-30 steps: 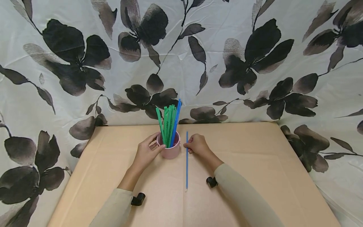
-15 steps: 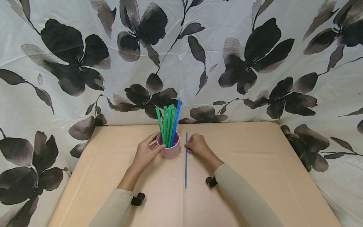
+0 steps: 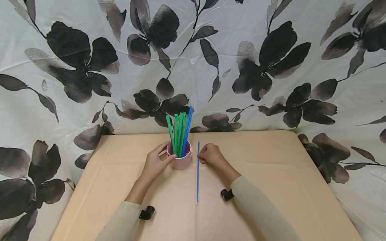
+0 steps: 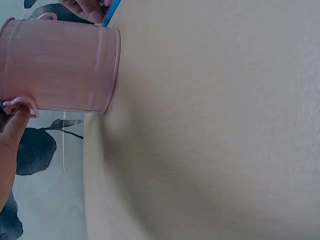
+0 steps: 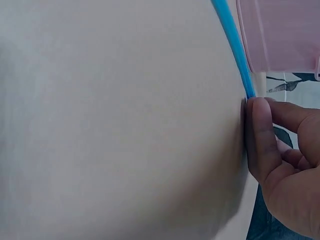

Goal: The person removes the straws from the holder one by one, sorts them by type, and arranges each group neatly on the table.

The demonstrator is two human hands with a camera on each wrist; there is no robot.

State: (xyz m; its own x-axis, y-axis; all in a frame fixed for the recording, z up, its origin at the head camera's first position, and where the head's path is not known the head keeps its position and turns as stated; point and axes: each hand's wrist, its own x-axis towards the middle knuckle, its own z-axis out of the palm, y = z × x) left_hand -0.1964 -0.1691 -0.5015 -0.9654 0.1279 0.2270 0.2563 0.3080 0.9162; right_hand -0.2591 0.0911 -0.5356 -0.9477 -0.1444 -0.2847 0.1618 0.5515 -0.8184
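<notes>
A small pink bucket [image 3: 182, 164] stands upright near the table's back edge, with several green pencils [image 3: 177, 134] and some blue pencils [image 3: 187, 130] leaning in it. My left hand [image 3: 156, 161] holds the bucket from its left side, thumb at the front of the rim. In the left wrist view a finger touches the bucket's side handle [image 4: 24, 103]. Just right of the bucket, my right hand [image 3: 212, 154] pinches a single blue pencil [image 3: 197, 182] by its far part. That pencil points toward me, its pale end nearest, close over the table.
A tan covering with fold creases lies over the table [image 3: 265, 197]. Behind and around it hangs white cloth [image 3: 193, 110] with dark flowers. Both sleeves reach in from the front, each with a small black wrist camera.
The blue pencil in my right hand has shifted very slightly left at its near end. My left hand and the bucket keep their places.
</notes>
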